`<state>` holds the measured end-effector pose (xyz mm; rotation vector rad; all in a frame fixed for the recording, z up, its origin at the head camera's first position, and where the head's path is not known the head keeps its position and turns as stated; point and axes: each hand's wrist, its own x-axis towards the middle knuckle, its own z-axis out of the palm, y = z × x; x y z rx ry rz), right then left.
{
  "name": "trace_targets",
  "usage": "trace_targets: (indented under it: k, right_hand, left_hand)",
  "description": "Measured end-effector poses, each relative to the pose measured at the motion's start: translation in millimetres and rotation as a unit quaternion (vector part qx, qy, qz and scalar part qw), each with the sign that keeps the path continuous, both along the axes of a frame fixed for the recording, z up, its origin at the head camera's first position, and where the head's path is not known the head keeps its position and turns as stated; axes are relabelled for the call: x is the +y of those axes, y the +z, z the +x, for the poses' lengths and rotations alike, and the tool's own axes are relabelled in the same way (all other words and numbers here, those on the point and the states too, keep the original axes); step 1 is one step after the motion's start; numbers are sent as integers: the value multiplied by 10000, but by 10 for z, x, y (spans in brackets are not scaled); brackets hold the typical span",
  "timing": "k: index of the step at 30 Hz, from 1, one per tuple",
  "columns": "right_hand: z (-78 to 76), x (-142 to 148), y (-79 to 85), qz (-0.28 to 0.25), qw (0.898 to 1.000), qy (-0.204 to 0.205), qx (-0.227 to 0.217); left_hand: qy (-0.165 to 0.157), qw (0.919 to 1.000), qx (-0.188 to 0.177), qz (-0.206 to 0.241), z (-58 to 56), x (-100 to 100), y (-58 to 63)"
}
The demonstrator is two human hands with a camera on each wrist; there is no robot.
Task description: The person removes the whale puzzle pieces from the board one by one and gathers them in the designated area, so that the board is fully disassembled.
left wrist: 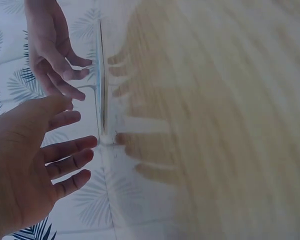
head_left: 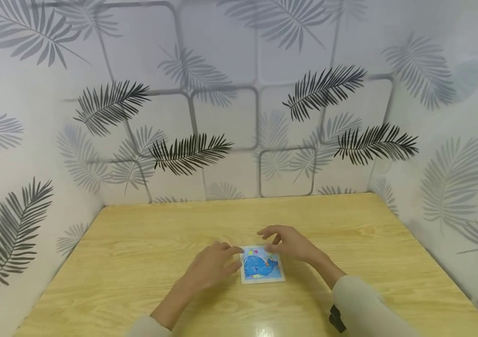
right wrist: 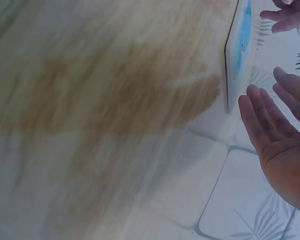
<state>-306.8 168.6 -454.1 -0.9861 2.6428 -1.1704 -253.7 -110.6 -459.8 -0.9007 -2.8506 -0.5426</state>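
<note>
A small square board with a blue whale picture and a pale border lies flat on the table. My left hand hovers at its left edge, fingers apart and loosely bent. Over the far right corner, my right hand hangs with relaxed fingers, partly covering that corner. Seen edge-on from the left wrist, the board is thin, and the left fingertips stop short of it. From the right wrist, the right hand shows its palm and holds nothing.
The wood-grain table meets a wall with a leaf pattern at the back and sides. A dark band shows at the right sleeve. The hands cast shadows on the tabletop.
</note>
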Motion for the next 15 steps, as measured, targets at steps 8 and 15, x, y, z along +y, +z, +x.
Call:
trace_targets:
  k: [8,15]
  right_hand:
    - [-41,-199,-57,266,9996,80,-63]
    - [-104,-325,-99,555,9980,285,-86]
  left_hand:
    - [-163,9992,-288,-244,37,23,-22]
    - [-323,9972,-516,-436,31,40,-20]
